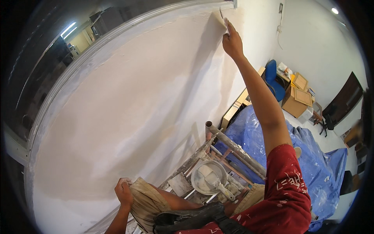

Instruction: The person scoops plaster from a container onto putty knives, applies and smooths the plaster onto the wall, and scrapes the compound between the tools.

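My right hand (pixel 233 42) is stretched far up to the wall's upper right corner, closed round a putty knife (pixel 222 15). Its thin blade shows nearly edge-on, close to the plastered wall (pixel 128 97), and the handle is mostly covered by my fingers. Beside my bent knee in khaki shorts, my left hand (pixel 124 192) is curled closed; what it holds, if anything, is hidden. Between my legs a round pan (pixel 193 183) of white filler sits on the scaffold, with a second putty knife (pixel 223 190) lying across it, handle over the rim.
A scaffold pipe (pixel 237 148) runs at my right. Beyond it, blue plastic sheeting (pixel 311 171) drapes over covered things. A blue chair (pixel 274 80) and cardboard boxes (pixel 297 102) stand farther off. A window frame (pixel 83 58) borders the wall above and left.
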A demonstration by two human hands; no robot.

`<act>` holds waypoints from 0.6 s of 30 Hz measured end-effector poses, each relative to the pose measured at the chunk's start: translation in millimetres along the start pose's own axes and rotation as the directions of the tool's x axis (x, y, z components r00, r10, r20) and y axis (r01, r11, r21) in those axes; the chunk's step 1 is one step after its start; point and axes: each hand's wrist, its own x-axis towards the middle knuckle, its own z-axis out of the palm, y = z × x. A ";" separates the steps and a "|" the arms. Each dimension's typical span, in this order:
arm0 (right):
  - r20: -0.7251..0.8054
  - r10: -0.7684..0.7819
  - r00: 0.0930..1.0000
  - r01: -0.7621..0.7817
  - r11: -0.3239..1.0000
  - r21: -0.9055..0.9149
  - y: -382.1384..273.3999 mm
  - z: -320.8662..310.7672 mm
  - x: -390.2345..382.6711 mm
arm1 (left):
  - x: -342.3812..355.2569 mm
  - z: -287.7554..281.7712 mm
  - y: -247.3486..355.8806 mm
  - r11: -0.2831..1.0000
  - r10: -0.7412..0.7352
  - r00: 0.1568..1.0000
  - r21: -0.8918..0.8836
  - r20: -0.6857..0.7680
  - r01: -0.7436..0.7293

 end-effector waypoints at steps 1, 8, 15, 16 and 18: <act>0.046 0.099 0.994 -0.100 0.995 0.029 -12.6 3.0 4.6 | -1.4 -0.1 3.5 1.000 -0.006 1.000 0.002 0.000 0.006; 0.243 -0.146 0.959 0.153 0.988 -0.011 -160.4 36.3 -117.7 | -0.1 -3.6 0.1 0.999 0.028 0.999 0.032 0.026 -0.029; 0.311 0.139 0.940 -0.128 0.990 -0.057 -125.2 -9.8 -108.0 | -4.6 -6.0 -1.7 0.998 0.064 0.998 -0.012 -0.018 -0.064; 0.227 0.279 0.933 -0.292 0.956 0.026 -93.9 -14.5 -79.0 | -4.9 -5.8 -3.3 0.998 0.064 0.998 -0.012 -0.021 -0.064; 0.029 0.459 0.888 -0.460 0.885 0.071 -10.7 -14.0 -20.9 | 1.1 -3.2 -4.0 0.999 0.035 0.999 -0.026 -0.001 -0.035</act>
